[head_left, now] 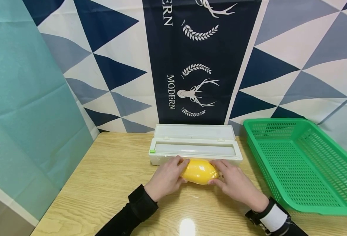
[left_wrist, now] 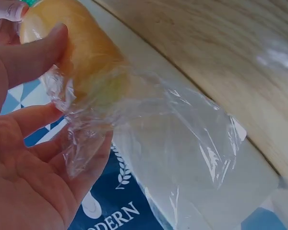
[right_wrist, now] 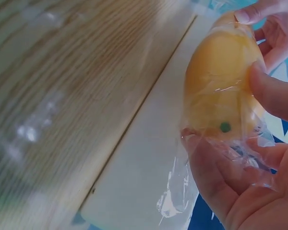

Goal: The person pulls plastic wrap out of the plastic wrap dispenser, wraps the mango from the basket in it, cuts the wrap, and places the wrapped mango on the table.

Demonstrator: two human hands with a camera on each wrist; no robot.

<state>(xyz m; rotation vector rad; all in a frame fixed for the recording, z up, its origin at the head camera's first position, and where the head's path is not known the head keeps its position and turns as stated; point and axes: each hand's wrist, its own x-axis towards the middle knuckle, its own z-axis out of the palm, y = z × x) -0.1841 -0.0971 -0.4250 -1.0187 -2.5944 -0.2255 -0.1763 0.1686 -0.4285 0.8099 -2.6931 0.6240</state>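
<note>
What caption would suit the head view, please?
Left hand and right hand hold a wrapped yellow object near a white box.

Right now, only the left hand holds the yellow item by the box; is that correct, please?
Not only the left hand: the right hand holds the yellow item too, by the box, as the head view shows.

Patterned cloth [head_left: 195,62] and teal sheeting [head_left: 28,98] border a wood-grain table [head_left: 102,183], suggesting a makeshift work booth.
</note>
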